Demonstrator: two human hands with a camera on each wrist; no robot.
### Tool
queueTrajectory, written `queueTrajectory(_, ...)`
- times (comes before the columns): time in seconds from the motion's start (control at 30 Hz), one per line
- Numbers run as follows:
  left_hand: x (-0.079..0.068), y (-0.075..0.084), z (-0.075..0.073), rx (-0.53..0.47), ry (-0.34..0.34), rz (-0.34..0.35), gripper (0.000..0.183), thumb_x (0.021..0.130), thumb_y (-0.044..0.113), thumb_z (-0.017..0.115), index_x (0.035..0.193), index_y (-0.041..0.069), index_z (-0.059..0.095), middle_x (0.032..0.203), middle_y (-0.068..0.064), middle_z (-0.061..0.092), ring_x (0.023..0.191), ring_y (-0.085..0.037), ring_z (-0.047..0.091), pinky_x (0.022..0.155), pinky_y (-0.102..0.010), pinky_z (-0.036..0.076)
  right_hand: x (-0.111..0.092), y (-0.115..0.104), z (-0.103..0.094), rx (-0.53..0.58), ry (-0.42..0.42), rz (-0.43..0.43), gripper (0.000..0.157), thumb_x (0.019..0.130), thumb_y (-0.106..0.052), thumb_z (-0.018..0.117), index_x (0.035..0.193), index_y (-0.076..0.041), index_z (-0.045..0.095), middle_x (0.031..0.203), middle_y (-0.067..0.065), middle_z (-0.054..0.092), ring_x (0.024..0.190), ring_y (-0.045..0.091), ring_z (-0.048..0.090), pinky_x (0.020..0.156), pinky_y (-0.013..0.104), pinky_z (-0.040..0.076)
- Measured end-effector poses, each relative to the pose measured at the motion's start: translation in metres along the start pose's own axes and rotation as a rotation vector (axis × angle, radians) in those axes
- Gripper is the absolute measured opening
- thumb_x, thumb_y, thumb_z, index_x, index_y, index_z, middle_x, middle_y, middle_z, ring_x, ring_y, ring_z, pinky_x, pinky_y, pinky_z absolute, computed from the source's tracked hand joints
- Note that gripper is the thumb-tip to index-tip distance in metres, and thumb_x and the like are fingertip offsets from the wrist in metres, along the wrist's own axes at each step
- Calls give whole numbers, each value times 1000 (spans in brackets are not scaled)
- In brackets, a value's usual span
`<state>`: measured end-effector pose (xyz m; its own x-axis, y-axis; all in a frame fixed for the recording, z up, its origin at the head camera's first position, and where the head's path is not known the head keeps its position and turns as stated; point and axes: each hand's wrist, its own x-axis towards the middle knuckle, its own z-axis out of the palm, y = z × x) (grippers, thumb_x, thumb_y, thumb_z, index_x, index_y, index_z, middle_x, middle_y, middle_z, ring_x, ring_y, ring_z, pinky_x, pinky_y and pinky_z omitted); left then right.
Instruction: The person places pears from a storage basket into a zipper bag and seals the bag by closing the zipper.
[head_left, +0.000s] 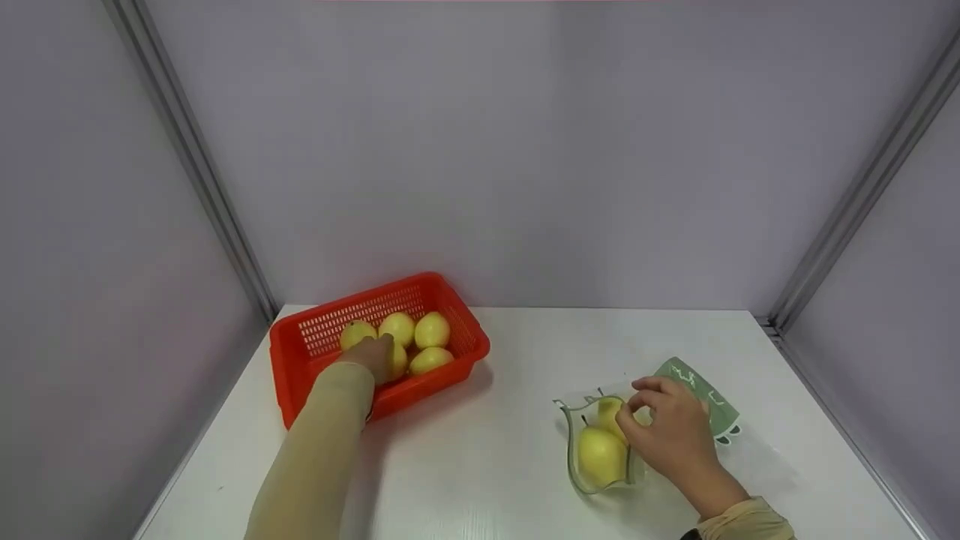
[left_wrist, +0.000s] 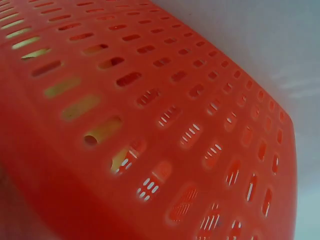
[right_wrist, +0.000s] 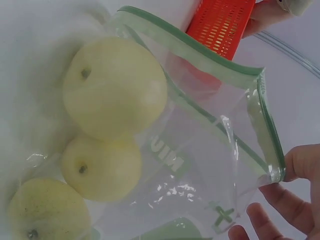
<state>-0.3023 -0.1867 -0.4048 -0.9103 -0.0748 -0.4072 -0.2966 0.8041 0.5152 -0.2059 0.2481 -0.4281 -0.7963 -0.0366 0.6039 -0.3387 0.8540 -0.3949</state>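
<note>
My left hand [head_left: 369,358] reaches into a red plastic basket [head_left: 465,326] and touches a yellow pear [head_left: 398,361]; its fingertips are hidden, so a grip cannot be made out. Several pears [head_left: 433,330] lie around it. In the left wrist view the basket's slotted wall [left_wrist: 165,100] fills most of the picture and hides that hand's work. My right hand [head_left: 673,429] pinches the rim corner of a clear zip bag [right_wrist: 200,135] between thumb and forefinger. The bag's green-edged mouth stands open. Three pears [right_wrist: 115,87] lie inside it in the right wrist view.
A green printed panel [head_left: 701,397] of the bag lies to the right, behind the right hand. The white table [head_left: 480,450] carries basket and bag, basket at the back left and bag at the front right. Grey walls [head_left: 510,150] enclose the back and sides.
</note>
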Motion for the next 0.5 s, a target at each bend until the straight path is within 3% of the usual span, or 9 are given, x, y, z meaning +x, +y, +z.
queueTrajectory(0.1, 12, -5, 4, 201, 32, 88, 56, 101, 38, 41, 152, 16, 29, 150, -19, 37, 135, -37, 37, 110, -58, 29, -1, 0, -1, -7, -2, -7, 17, 70, -14, 77, 60, -21, 65, 96, 1, 69, 93, 25, 63, 73, 52, 39)
queueTrajectory(0.17, 19, -10, 5, 284, 40, 102, 61, 99, 36, 48, 152, 16, 27, 149, -21, 38, 137, -38, 36, 109, -59, 29, -2, -1, 0, -9, -6, -6, 17, 71, -14, 77, 61, -21, 65, 96, 1, 69, 93, 25, 63, 73, 52, 39)
queueTrajectory(0.3, 31, -19, 9, 317, 41, 88, 68, 94, 31, 57, 153, 16, 26, 149, -22, 37, 137, -39, 35, 108, -60, 30, -2, -1, 0, -8, -12, -12, 16, 72, -16, 76, 61, -21, 66, 96, -1, 68, 91, 24, 63, 74, 51, 40)
queueTrajectory(0.5, 43, -27, 14, 326, 51, 129, 64, 95, 23, 57, 152, 13, 28, 141, -22, 46, 132, -37, 43, 106, -55, 35, -4, 1, 1, -3, -11, -15, 16, 71, -16, 76, 61, -23, 66, 95, -2, 68, 92, 24, 63, 76, 53, 42)
